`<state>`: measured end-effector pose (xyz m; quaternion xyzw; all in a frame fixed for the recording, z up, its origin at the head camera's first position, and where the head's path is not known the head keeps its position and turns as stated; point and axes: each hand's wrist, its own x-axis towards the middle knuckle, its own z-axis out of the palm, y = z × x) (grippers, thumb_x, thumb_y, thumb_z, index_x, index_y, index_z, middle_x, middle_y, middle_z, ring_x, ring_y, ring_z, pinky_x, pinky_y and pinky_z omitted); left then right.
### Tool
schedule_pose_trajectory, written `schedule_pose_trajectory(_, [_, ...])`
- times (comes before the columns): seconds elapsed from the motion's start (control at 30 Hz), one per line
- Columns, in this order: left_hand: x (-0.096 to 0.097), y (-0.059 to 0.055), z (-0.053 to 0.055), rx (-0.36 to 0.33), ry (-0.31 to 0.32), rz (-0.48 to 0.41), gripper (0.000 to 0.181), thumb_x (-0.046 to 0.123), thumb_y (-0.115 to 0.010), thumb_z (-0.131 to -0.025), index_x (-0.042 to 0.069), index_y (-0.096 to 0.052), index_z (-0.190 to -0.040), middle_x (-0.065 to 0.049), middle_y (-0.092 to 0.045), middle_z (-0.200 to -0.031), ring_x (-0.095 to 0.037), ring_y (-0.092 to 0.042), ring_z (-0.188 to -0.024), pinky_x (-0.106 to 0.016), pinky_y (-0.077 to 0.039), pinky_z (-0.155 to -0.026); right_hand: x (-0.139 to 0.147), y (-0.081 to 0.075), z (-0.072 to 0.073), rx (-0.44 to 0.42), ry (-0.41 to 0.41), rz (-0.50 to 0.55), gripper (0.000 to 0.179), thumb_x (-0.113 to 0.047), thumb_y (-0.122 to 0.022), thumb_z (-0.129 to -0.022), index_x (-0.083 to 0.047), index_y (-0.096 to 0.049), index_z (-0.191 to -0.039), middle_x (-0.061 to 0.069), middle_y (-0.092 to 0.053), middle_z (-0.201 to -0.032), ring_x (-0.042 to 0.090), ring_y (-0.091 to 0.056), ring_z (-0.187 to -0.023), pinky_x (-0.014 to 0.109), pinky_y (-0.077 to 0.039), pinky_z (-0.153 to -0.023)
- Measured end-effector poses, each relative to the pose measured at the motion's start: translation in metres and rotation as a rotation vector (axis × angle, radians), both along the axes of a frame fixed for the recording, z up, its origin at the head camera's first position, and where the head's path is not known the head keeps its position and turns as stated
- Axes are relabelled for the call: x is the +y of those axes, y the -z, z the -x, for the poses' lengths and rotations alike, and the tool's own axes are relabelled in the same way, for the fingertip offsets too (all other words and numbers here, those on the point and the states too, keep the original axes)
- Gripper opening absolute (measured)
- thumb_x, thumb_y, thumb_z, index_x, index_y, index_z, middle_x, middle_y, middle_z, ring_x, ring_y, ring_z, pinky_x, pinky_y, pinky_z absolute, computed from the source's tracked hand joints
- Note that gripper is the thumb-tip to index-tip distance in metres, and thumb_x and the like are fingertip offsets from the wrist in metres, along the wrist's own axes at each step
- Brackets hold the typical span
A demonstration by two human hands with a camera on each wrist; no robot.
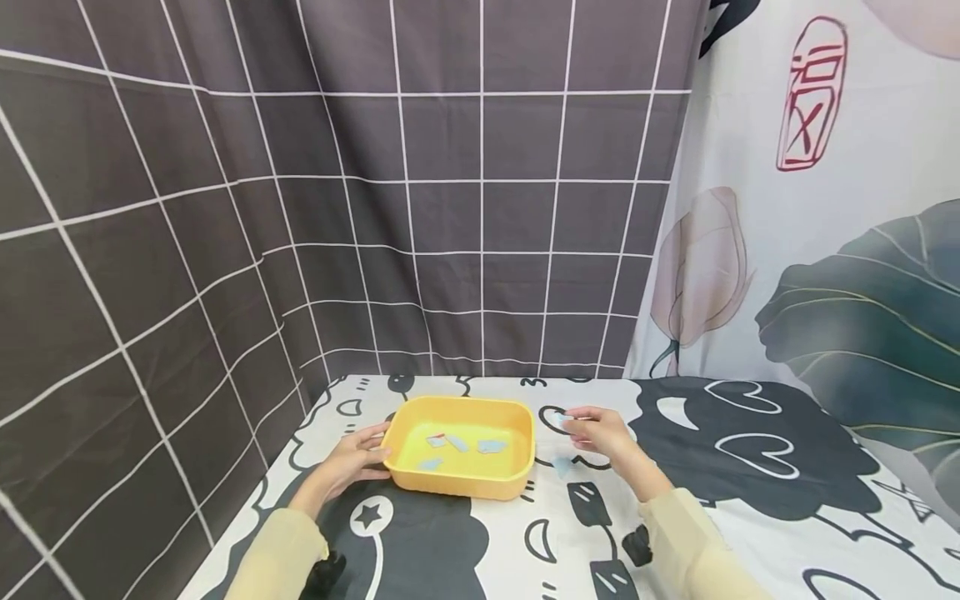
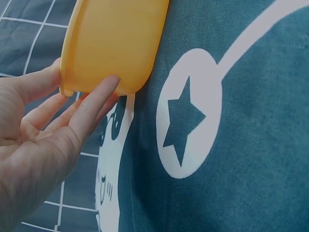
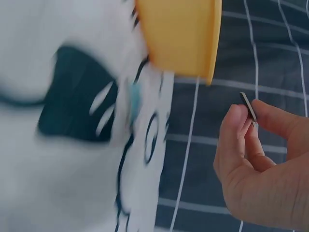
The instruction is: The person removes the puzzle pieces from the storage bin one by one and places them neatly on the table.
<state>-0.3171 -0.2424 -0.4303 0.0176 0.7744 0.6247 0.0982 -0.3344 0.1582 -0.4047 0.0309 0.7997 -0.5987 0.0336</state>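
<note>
A yellow plastic tray (image 1: 465, 485) stands on the patterned cloth in the head view, with several small flat light-blue pieces (image 1: 492, 447) lying inside. One of these pieces (image 1: 436, 440) carries some red. My left hand (image 1: 348, 458) holds the tray's left end, its fingertips at the rim and side wall, as the left wrist view also shows. To the right of the tray, my right hand (image 1: 603, 435) pinches a thin flat piece (image 3: 248, 107) between thumb and fingers, above the cloth. Another light-blue piece (image 1: 562, 467) lies on the cloth between tray and right hand.
The table cloth (image 1: 517, 567) has a black-and-white cartoon print. Behind and to the left hangs a dark grid-patterned curtain (image 1: 517, 217). On the right is a white curtain (image 1: 720, 133) with flower and leaf prints.
</note>
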Motion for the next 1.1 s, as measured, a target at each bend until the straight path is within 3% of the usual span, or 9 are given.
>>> schedule_pose_trajectory(0.13, [-0.003,0.001,-0.001,0.000,-0.012,-0.005,0.062,0.002,-0.057,-0.094,-0.006,-0.031,-0.148,-0.037,-0.039,-0.145,-0.043,-0.059,-0.119,-0.048,-0.061,-0.090,0.022,0.004,-0.002,-0.034,0.032,-0.060,0.041,-0.016,-0.063,-0.090,0.008,-0.057,-0.124,0.005,-0.069,-0.093,0.013,-0.063,-0.081,0.019,-0.059,-0.068])
schedule_pose_trajectory(0.23, [-0.004,0.001,-0.002,0.000,-0.011,-0.004,0.062,0.003,-0.058,-0.093,-0.006,-0.031,-0.148,-0.037,-0.039,-0.145,-0.043,-0.059,-0.119,-0.048,-0.061,-0.090,0.029,0.009,-0.003,-0.055,0.058,-0.051,0.038,-0.014,-0.063,-0.090,0.008,-0.059,-0.121,0.002,-0.067,-0.085,0.010,-0.060,-0.073,0.017,-0.055,-0.062])
schedule_pose_trajectory(0.4, [-0.003,0.003,-0.004,-0.005,-0.008,-0.010,0.062,0.003,-0.058,-0.094,-0.006,-0.030,-0.149,-0.037,-0.039,-0.145,-0.045,-0.058,-0.120,-0.049,-0.061,-0.090,0.031,0.022,-0.004,-0.076,0.101,-0.036,0.032,-0.009,-0.065,-0.087,0.009,-0.061,-0.113,-0.001,-0.061,-0.071,0.007,-0.054,-0.059,0.014,-0.050,-0.053])
schedule_pose_trajectory(0.7, [-0.004,0.006,-0.004,0.005,0.018,-0.016,0.064,0.004,-0.058,-0.094,-0.008,-0.028,-0.149,-0.038,-0.038,-0.145,-0.042,-0.059,-0.119,-0.048,-0.060,-0.091,0.031,0.043,-0.003,-0.095,0.149,-0.175,0.031,-0.013,-0.065,-0.084,0.009,-0.065,-0.107,-0.003,-0.057,-0.064,0.008,-0.050,-0.059,0.016,-0.046,-0.053])
schedule_pose_trajectory(1.1, [-0.003,0.002,-0.002,0.026,0.039,-0.012,0.064,0.003,-0.057,-0.094,-0.008,-0.026,-0.149,-0.038,-0.037,-0.146,-0.041,-0.058,-0.121,-0.047,-0.059,-0.095,0.029,0.050,-0.005,-0.097,0.120,-0.273,0.025,-0.009,-0.067,-0.081,0.011,-0.067,-0.096,-0.001,-0.057,-0.062,0.008,-0.050,-0.058,0.015,-0.046,-0.051])
